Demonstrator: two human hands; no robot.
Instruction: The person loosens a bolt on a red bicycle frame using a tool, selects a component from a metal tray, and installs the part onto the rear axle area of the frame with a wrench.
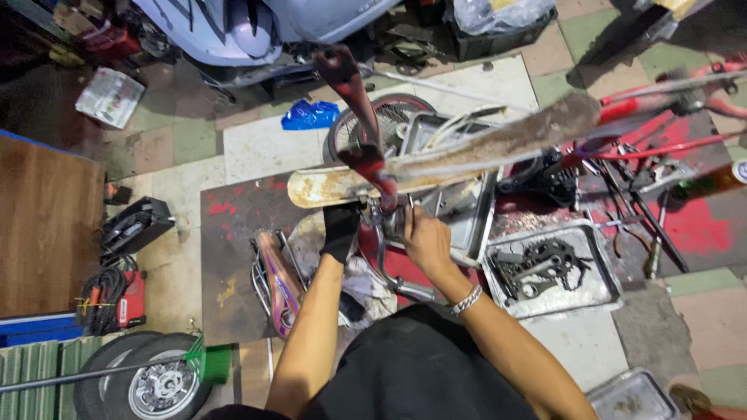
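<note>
The person is wearing a black top, its fabric filling the lower middle of the view. A black glove is covering the left hand [341, 231]. The right hand [426, 241] is bare, with a silver chain bracelet [466, 299] circling its wrist.

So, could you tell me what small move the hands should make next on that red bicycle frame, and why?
Probably keep the gloved left hand bracing the red frame while the bare right hand works the fitting at the joint; both hands already sit there, and the rusty fender hangs loosely above.
</note>
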